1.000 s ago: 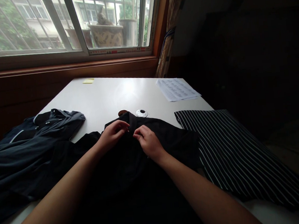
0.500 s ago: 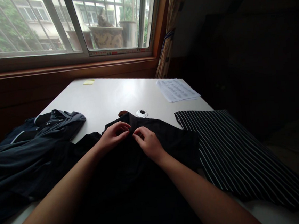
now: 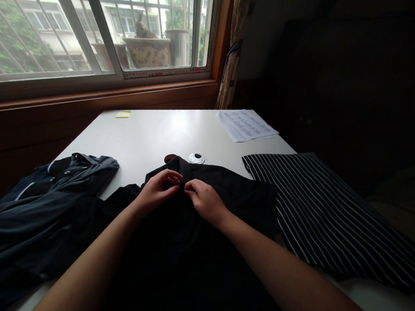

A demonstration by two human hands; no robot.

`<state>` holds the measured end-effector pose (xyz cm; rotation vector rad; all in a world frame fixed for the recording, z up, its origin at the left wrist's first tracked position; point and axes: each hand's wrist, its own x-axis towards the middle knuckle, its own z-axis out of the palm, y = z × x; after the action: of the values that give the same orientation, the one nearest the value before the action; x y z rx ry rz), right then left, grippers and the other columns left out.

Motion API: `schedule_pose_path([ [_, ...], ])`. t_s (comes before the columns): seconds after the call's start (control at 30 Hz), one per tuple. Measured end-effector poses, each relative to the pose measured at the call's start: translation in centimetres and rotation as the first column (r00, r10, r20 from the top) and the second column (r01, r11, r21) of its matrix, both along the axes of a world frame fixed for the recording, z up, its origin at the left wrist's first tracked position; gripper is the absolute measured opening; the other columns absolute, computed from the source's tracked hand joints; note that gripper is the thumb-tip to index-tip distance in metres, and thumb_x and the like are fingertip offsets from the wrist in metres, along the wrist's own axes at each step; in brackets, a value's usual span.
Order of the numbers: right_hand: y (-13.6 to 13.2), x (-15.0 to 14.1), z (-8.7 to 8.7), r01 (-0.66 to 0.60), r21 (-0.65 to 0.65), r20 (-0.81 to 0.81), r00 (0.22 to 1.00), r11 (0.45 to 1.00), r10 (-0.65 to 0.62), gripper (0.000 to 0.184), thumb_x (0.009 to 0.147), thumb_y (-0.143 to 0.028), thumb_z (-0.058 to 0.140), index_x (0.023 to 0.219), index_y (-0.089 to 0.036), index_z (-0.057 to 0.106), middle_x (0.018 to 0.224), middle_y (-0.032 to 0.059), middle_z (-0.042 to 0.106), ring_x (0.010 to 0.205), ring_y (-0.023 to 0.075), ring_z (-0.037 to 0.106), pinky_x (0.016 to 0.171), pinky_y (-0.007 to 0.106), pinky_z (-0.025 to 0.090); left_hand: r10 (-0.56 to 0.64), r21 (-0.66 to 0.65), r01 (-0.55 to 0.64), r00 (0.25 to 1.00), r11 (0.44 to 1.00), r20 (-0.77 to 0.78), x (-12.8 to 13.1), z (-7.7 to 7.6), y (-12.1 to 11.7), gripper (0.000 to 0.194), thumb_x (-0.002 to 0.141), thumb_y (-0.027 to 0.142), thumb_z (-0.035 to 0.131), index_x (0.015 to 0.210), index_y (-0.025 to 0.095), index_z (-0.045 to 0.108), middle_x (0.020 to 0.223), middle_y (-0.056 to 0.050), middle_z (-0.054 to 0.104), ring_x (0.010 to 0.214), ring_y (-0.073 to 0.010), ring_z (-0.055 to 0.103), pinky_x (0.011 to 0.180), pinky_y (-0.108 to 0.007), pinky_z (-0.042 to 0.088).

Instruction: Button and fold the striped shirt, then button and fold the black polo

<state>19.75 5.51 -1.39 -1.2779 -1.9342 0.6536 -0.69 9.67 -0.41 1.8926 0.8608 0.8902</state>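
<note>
A black collared shirt [image 3: 228, 182] lies spread over the near half of the white table, its collar pointing toward the window. Just below the collar, at the front placket, my left hand [image 3: 157, 188] pinches the dark cloth between thumb and fingertips. Close by on the right, my right hand [image 3: 207, 199] is closed in a pinch on the same placket, a small gap away from the left fingertips. Whether a button sits between the fingers is too dark and small to make out.
Dark grey-blue button shirts [image 3: 83, 185] are heaped on the left. On the right lies a black-and-white striped garment [image 3: 323, 194]. Beyond the collar are a round white disc [image 3: 196, 158] and a brown round object [image 3: 170, 157]. Printed sheets [image 3: 246, 124] and a yellow note [image 3: 123, 114] lie on the white table [image 3: 147, 131].
My right hand has shifted very slightly downward and its fingers have curled in more. My left hand stays almost where it was on the shirt.
</note>
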Motion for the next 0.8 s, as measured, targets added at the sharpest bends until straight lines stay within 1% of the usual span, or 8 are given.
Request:
schedule_pose_path([
  [0.23, -0.09, -0.07, 0.14, -0.011, -0.01, 0.056, 0.998, 1.0, 0.012, 0.012, 0.089, -0.012, 0.055, 0.089, -0.023, 0.06, 0.092, 0.0019, 0.065, 0.086, 0.0193, 0.061, 0.076, 0.03, 0.043, 0.001, -0.004, -0.001, 1.0, 1.0, 0.013, 0.16, 0.12, -0.1, 0.027, 0.089, 0.026, 0.066, 0.115, 0.018, 0.063, 0.1, -0.006, 0.067, 0.094, -0.019, 0.064, 0.084, -0.031, 0.052],
  [0.43, -0.12, -0.07, 0.2, -0.014, -0.017, 0.026, 1.0, 1.0, 0.014, 0.012, 0.09, -0.013, 0.054, 0.09, -0.023, 0.06, 0.093, 0.0021, 0.065, 0.087, 0.0191, 0.061, 0.077, 0.029, 0.043, 0.005, 0.002, -0.005, 1.0, 1.0, 0.015, 0.2, 0.15, -0.09, 0.026, 0.09, 0.027, 0.066, 0.115, 0.018, 0.064, 0.099, -0.006, 0.067, 0.092, -0.0185, 0.064, 0.083, -0.031, 0.052],
  [0.63, -0.16, -0.06, 0.25, -0.015, -0.02, 0.024, 1.0, 1.0, 0.016, 0.013, 0.092, -0.013, 0.053, 0.09, -0.023, 0.062, 0.093, 0.0023, 0.066, 0.087, 0.0191, 0.061, 0.077, 0.029, 0.044, 0.007, 0.008, -0.007, 1.0, 1.0, 0.016, 0.18, 0.12, -0.09, 0.027, 0.09, 0.03, 0.065, 0.114, 0.018, 0.064, 0.102, -0.007, 0.068, 0.094, -0.0197, 0.065, 0.084, -0.032, 0.053],
  [0.8, -0.27, -0.07, 0.46, -0.017, -0.017, 0.023, 1.0, 1.0, 0.017, 0.013, 0.093, -0.015, 0.053, 0.09, -0.024, 0.062, 0.092, 0.0018, 0.066, 0.086, 0.0192, 0.061, 0.076, 0.029, 0.045, 0.038, 0.019, -0.038, 0.999, 0.999, -0.007, 0.25, 0.24, -0.11, 0.028, 0.092, 0.036, 0.063, 0.114, 0.019, 0.065, 0.104, -0.007, 0.069, 0.096, -0.0211, 0.066, 0.085, -0.032, 0.052],
])
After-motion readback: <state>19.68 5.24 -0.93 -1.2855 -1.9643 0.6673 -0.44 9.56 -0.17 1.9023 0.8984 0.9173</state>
